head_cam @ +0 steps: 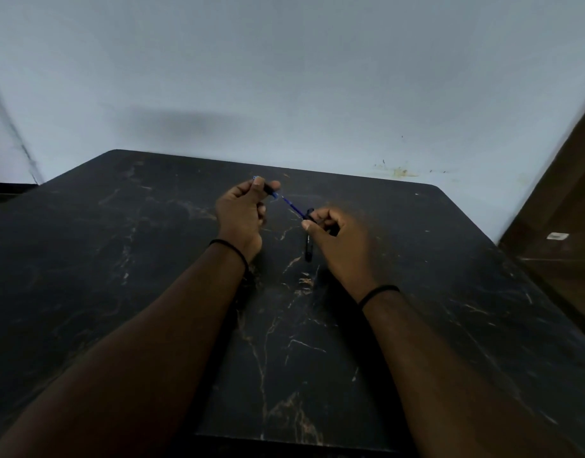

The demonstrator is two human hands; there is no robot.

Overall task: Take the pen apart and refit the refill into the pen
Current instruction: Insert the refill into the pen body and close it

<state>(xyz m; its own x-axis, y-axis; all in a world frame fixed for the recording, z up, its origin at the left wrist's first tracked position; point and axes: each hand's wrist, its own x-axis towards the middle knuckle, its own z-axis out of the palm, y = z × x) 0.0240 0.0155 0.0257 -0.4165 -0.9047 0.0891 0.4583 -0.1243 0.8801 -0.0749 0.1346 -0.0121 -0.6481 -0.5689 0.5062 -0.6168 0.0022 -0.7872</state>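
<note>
Both hands are held above a black marbled table point(152, 259). My left hand point(240, 214) pinches the pen's dark front section point(268, 190) between thumb and fingers. A thin blue refill point(292, 206) runs from that piece down to the right. Its lower end meets the mouth of the black pen barrel point(309, 214), which my right hand point(339, 241) grips. A second black tube, perhaps the cap point(308, 249), points downward beside my right palm; I cannot tell whether it is held or lying on the table.
A pale wall point(284, 77) rises right behind the table's far edge. A brown wooden panel point(562, 209) stands at the right. Each wrist carries a thin black band.
</note>
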